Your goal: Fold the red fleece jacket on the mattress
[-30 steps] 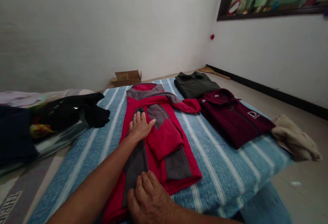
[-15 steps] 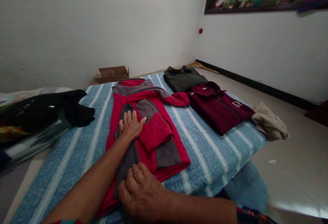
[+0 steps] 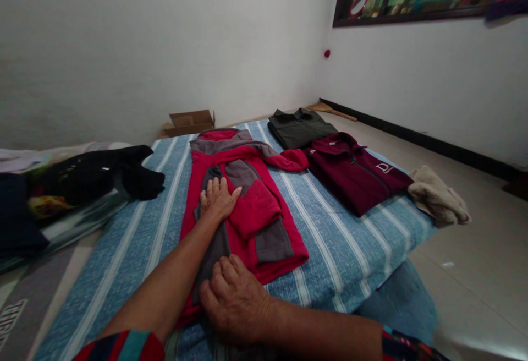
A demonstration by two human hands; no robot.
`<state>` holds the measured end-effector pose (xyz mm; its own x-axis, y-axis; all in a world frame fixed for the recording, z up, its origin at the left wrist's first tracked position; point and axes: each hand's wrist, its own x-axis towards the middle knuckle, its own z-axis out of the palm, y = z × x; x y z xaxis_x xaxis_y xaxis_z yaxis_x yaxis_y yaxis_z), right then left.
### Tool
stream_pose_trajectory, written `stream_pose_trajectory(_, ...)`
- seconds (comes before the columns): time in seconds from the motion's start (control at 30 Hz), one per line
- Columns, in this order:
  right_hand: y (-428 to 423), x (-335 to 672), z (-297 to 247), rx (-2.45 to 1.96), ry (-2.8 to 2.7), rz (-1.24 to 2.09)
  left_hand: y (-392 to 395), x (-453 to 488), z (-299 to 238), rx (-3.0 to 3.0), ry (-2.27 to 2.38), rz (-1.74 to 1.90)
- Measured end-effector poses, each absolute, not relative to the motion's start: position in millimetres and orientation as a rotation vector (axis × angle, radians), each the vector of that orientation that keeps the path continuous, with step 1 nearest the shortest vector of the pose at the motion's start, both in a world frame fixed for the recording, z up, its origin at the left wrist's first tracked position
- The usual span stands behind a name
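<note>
A red and grey fleece jacket lies face down or partly folded on the blue striped bedding, one sleeve laid over its body and the other stretching right. My left hand rests flat on the jacket's grey panel with fingers spread. Closer to me, my right hand is curled at the jacket's lower left part, its fingers closed on the fabric. The fingertips' exact hold is partly hidden beneath the hand.
To the right lie a folded maroon jacket, a folded dark green garment and a beige cloth at the edge of the striped bedding. Dark clothes are heaped left. A cardboard box stands behind.
The view has turned slightly left, so everything sits a little further right. Both hands keep nearly the same places on the jacket.
</note>
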<state>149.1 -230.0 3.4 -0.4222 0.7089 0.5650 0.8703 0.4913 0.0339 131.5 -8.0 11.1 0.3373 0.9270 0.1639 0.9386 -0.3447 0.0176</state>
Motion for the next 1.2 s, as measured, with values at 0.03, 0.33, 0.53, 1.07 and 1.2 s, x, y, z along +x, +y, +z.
stream_pose_trajectory(0.03, -230, 149, 2, -1.301, -2.254, -0.445, -8, 131, 11, -2.504, -1.745, -0.222)
stream_pose_trajectory(0.33, -231, 149, 6, -1.311, -2.259, -0.429, -9, 131, 14, -2.508, -1.761, -0.199)
stream_pose_trajectory(0.53, -233, 144, -2, -1.303, -2.234, -0.452, -13, 128, 14, -2.504, -1.781, -0.189)
stream_pose_trajectory(1.07, -228, 126, -30, -1.282, -2.058, -0.547, -19, 122, 13, -2.527, -1.850, -0.138)
stream_pose_trajectory(1.2, -228, 124, -34, -1.291, -2.066, -0.511, -19, 122, 11, -2.551, -1.880, -0.137)
